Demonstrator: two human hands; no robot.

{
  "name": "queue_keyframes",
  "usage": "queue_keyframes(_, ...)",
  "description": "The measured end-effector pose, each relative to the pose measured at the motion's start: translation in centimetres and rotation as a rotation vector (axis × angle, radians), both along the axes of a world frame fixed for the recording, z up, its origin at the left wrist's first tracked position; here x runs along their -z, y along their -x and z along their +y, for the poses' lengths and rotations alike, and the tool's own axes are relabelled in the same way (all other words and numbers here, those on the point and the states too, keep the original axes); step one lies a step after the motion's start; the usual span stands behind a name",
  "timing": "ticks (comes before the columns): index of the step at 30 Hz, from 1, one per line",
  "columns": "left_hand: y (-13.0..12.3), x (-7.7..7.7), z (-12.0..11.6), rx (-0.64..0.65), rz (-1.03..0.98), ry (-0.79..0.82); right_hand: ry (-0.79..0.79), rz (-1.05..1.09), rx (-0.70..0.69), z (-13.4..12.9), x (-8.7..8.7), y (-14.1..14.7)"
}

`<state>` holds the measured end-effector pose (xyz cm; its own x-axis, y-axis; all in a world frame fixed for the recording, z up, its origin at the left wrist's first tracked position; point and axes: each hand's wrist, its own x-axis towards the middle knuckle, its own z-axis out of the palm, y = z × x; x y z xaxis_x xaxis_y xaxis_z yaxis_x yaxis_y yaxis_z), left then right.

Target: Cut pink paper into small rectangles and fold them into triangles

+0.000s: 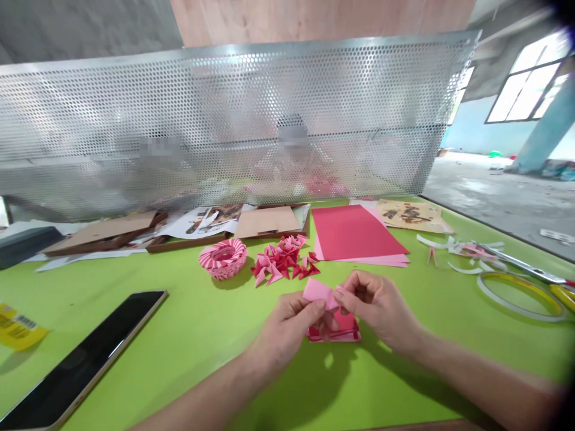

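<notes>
Between my two hands is a small pink piece of paper (318,291), partly folded, held above the table. My left hand (296,320) pinches its left and lower side, and my right hand (371,302) pinches its right edge. Just below them lies a stack of small red and pink paper pieces (345,326), partly covered by my left fingers. Beyond my hands sits a heap of folded red and pink paper triangles (283,258). Left of that heap stands a round woven-looking ring (223,259) of red and pink folded paper.
Large red and pink sheets (359,233) lie at the back. At the right are a tape roll (521,296), scissors (521,260) and paper scraps. A phone (85,359) and a yellow wrapper (20,328) lie left. A perforated metal screen (233,120) borders the table (197,371).
</notes>
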<state>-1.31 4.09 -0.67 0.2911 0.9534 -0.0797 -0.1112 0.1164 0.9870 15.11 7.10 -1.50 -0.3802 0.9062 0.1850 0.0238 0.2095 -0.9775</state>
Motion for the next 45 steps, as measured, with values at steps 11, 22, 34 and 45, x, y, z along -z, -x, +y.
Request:
queue_keyframes(11,-0.7,-0.9,-0.2,-0.033,0.032,0.013,-0.042,-0.037,0.017,-0.2,-0.3,0.3)
queue_keyframes(22,-0.6,-0.7,-0.3,-0.061,-0.027,0.041,-0.074,-0.055,0.033,-0.6,-0.5,0.5)
queue_keyframes(34,-0.5,-0.3,-0.2,-0.053,-0.115,0.092,0.047,0.101,-0.025,0.1,0.6,0.6)
queue_keyframes(45,-0.4,-0.7,-0.5,-0.092,-0.078,0.097,0.110,0.071,-0.132,0.1,0.3,0.2)
